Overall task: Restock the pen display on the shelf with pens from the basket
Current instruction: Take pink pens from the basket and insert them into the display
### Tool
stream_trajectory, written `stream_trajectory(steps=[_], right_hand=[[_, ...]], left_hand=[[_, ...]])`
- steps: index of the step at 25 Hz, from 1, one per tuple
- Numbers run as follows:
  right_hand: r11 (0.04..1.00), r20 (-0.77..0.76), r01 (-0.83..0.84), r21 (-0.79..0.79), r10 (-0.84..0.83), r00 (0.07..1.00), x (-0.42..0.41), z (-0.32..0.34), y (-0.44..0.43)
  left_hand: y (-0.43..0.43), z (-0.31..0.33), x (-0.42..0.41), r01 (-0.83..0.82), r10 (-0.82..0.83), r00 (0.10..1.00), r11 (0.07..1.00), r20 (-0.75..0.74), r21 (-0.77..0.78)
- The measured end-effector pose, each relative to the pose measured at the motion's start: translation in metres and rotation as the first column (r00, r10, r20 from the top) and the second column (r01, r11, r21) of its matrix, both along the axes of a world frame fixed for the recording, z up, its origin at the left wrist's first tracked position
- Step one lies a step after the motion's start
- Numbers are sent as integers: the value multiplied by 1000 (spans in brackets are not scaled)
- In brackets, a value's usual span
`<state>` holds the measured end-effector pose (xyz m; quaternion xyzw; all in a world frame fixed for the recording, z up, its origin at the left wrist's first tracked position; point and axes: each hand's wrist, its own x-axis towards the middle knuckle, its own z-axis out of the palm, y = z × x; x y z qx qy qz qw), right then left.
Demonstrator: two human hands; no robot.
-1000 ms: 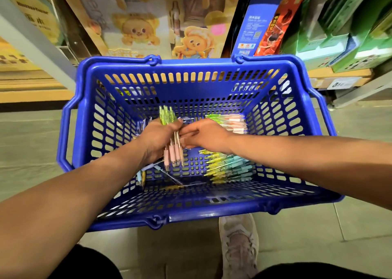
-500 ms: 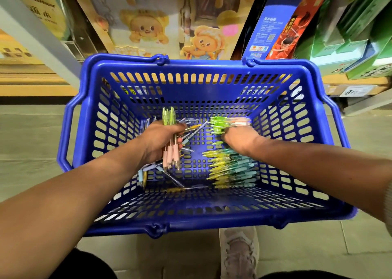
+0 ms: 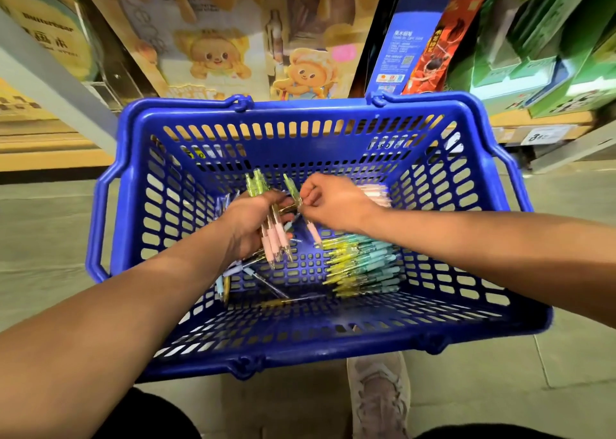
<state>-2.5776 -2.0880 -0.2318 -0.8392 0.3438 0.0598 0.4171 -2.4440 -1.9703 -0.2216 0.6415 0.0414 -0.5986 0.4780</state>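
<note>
A blue plastic basket (image 3: pixel 300 345) stands on the floor in front of me. Inside it, my left hand (image 3: pixel 253 225) grips a small bunch of pens (image 3: pixel 273 238) with green tops and pink grips. My right hand (image 3: pixel 336 202) pinches one more green-and-pink pen (image 3: pixel 295 192) right beside that bunch. A stack of yellow and teal pens (image 3: pixel 363 268) lies on the basket floor at the right. More pink pens (image 3: pixel 376 193) lie behind my right hand. A few loose pens (image 3: pixel 246 272) lie under my left hand.
Behind the basket stands a low shelf with cartoon-bear display cards (image 3: pixel 216 58), a blue hanging pack (image 3: pixel 406 45) and green boxes (image 3: pixel 550 71). A grey shelf post (image 3: pixel 50 85) slants at the left. My shoe (image 3: pixel 380 395) is on the tiled floor below the basket.
My right hand went to the pens at the right, picked up one and brought it back left to the bunch in my left hand. The left hand has stayed put.
</note>
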Motion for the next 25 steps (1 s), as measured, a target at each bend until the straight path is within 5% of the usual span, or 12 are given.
stream_trajectory(steps=[4,10,12,15,17,21,25], right_hand=[[938,2,215,273,-224,975,7,10,26],[777,46,196,598,-277,960,1,8,26],[854,-33,226,469,-239,971,-5,-1,12],[999,-260,30,-39,-39,965,-24,-19,-17],[951,-428,-221,-216,111,897,-38,-31,-31],[785,-618,-553,-277,296,729,-52,-43,-37],[582,-690,-724,-371,349,634,-47,-52,-38]], left_hand=[[1,3,-4,12,-12,1000,1000,-4,-12],[7,9,-2,2,-1,1000,1000,16,-20],[7,7,0,-40,40,998,999,41,-14],[7,6,1,-49,49,997,999,60,-4],[8,5,2,-19,19,998,1000,61,11],[6,1,4,25,-25,999,999,27,25],[4,-6,2,27,-28,999,998,28,49]])
